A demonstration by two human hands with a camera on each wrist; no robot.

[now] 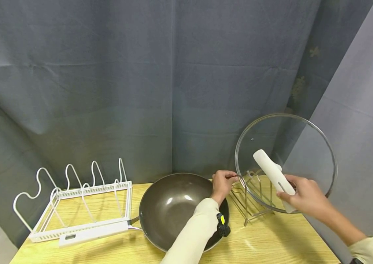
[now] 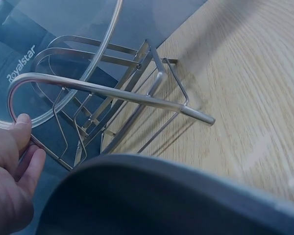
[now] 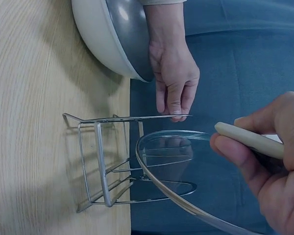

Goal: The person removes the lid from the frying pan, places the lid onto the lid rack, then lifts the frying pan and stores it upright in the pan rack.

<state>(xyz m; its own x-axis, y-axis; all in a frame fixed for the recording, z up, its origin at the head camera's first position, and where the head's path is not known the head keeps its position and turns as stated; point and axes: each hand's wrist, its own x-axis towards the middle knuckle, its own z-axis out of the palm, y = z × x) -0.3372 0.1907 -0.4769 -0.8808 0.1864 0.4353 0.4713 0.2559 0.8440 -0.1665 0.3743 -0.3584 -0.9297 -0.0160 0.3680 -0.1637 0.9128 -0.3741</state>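
Note:
My left hand point(image 1: 222, 184) pinches the upper loop of a small metal wire rack point(image 2: 122, 94) between thumb and fingers. In the head view that forearm crosses over a dark wok point(image 1: 170, 209). A large round glass lid point(image 1: 308, 150) with a metal rim stands nearly upright in my right hand point(image 1: 306, 194), which grips its long white handle point(image 1: 270, 168). The lid's lower edge overlaps the wire rack in the head view. From the right wrist, the lid's rim point(image 3: 169, 192) shows among the rack's loops.
Left of the wok stands a white rack point(image 1: 128, 205) with several upright loops. The wok's white handle point(image 1: 97, 233) extends left along that rack's front edge. A wooden table point(image 1: 239, 245) carries everything, and grey curtains point(image 1: 124, 91) hang behind and beside it.

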